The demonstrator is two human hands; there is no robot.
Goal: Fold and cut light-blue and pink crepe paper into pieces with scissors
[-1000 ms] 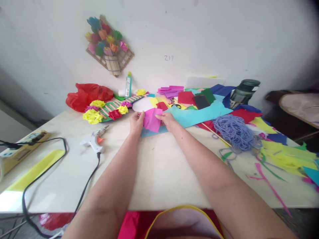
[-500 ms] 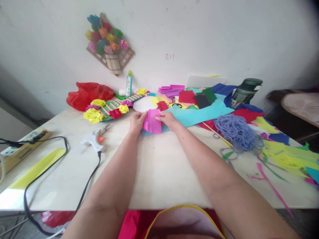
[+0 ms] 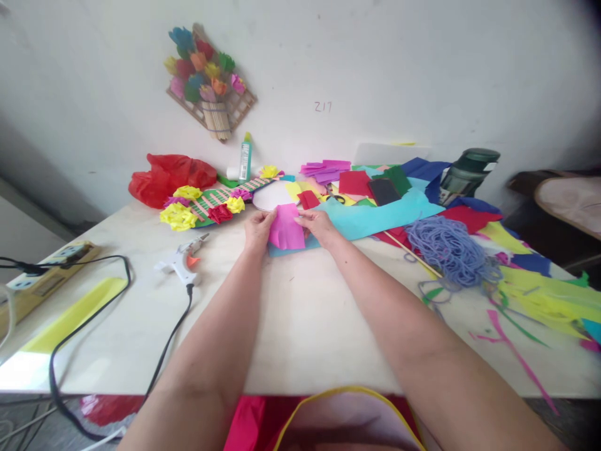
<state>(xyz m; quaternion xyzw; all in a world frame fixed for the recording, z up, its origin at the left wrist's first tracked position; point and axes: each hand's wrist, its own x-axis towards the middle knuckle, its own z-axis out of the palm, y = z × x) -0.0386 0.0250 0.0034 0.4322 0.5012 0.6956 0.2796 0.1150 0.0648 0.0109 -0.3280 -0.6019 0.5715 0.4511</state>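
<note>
Pinched between both hands, the pink paper (image 3: 285, 230) sits at the far middle of the bench (image 3: 300, 313), held just above a light blue sheet (image 3: 370, 216) that spreads out to the right. The grip of the left hand (image 3: 257, 230) is closed on the paper's left edge, thumb on top and fingers curled under. The grip of the right hand (image 3: 320, 225) is closed on the upper right edge, with the fingertips pressed against the thumb. The paper hangs between them, creased and slightly crumpled, its lower corner pointing toward the person.

Just behind the hands lies a white disc (image 3: 270, 195). A green board with paper flowers (image 3: 206, 207) lies to its left. A glue gun (image 3: 183, 263) rests on the bench to the left of the left hand, its black cord trailing off the near edge. To the right, well apart, lies a heap of purple yarn (image 3: 451, 247) beside a thin wooden stick (image 3: 408, 250).
</note>
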